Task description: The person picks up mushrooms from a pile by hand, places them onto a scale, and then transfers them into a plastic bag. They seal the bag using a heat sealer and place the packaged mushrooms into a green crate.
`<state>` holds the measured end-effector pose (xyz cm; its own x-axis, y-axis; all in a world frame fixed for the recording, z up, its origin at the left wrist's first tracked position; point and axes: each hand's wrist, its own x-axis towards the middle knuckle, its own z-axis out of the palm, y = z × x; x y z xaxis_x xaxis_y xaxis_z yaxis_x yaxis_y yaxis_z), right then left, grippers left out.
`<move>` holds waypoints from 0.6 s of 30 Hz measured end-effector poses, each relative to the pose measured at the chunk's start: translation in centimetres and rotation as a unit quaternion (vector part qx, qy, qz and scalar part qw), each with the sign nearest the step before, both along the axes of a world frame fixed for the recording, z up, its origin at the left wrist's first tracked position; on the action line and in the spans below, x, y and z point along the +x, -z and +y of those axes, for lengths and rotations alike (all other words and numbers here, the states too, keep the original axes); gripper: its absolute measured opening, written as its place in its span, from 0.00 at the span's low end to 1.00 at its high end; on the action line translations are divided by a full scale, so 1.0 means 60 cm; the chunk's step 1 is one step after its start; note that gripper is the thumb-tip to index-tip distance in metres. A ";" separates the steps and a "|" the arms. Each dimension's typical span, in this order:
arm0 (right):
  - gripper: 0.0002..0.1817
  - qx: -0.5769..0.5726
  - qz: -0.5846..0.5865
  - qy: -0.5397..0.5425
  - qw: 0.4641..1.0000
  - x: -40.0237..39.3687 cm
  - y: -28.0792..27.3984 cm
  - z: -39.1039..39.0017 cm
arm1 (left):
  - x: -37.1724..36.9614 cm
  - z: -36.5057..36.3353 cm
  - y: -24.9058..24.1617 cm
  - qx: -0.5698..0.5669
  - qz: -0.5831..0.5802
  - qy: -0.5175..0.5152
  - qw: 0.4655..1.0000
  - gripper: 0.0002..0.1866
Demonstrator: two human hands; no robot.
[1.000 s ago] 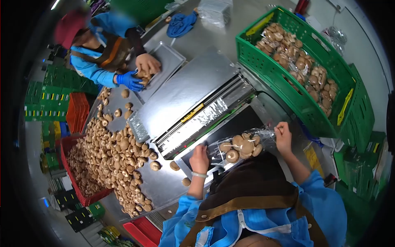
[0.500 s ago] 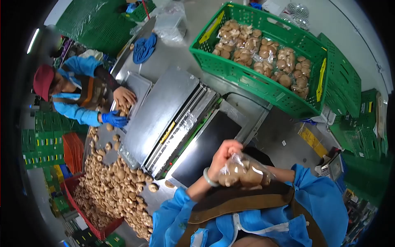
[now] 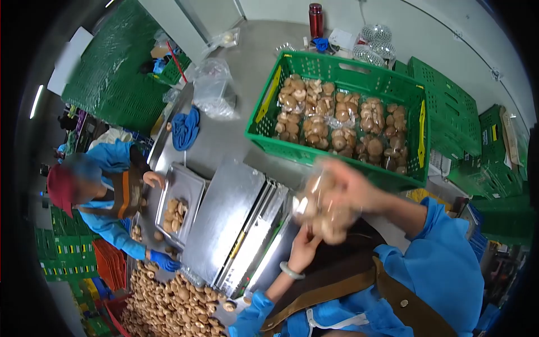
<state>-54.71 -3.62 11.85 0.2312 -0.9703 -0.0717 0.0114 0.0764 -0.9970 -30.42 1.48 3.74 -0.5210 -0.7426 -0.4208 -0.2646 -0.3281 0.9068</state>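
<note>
A clear-wrapped pack of brown mushrooms (image 3: pixel 323 210) is held up before my chest, slightly blurred. My right hand (image 3: pixel 351 188) grips it from the upper right, fingers over its top. At its lower edge my left hand (image 3: pixel 302 247), with a pale bracelet at the wrist, pinches the wrap. Just left of the pack lies the metal wrapping machine (image 3: pixel 224 219). Beyond my hands stands a green crate (image 3: pixel 337 154) with several wrapped mushroom packs (image 3: pixel 342 112) inside.
A co-worker (image 3: pixel 106 191) in a red cap stands at the left by a metal tray (image 3: pixel 193 194). Loose mushrooms (image 3: pixel 168 303) are heaped at the lower left. A blue cloth (image 3: pixel 185 128), a plastic bag (image 3: pixel 215 92) and a red bottle (image 3: pixel 316 21) are on the metal table.
The view has turned. My right hand, formerly hidden behind the pack, now shows on top of it. My left hand has moved below the pack. The co-worker's hands have moved apart, uncovering mushrooms on the tray.
</note>
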 end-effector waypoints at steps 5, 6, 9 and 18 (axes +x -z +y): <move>0.34 0.031 -0.155 0.419 0.894 -0.274 0.156 -0.251 | 0.066 -0.075 -0.034 0.086 0.139 -0.141 0.977 0.10; 0.33 0.021 -0.130 0.475 0.870 -0.361 0.270 -0.305 | 0.086 -0.084 -0.033 0.082 0.125 -0.175 0.973 0.09; 0.37 0.098 -0.119 0.505 0.849 -0.415 0.366 -0.377 | 0.171 -0.116 -0.027 0.039 0.087 -0.224 0.970 0.08; 0.26 -0.133 0.424 0.469 0.763 -0.285 0.311 -0.504 | 0.665 -0.209 0.068 -0.127 -0.114 -0.534 0.828 0.24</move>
<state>-71.81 -33.85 -6.83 -0.5938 -0.6870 0.4189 -0.7215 0.2242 -0.6551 9.46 -11.05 -0.35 0.5607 -0.8089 -0.1766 -0.1213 -0.2912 0.9489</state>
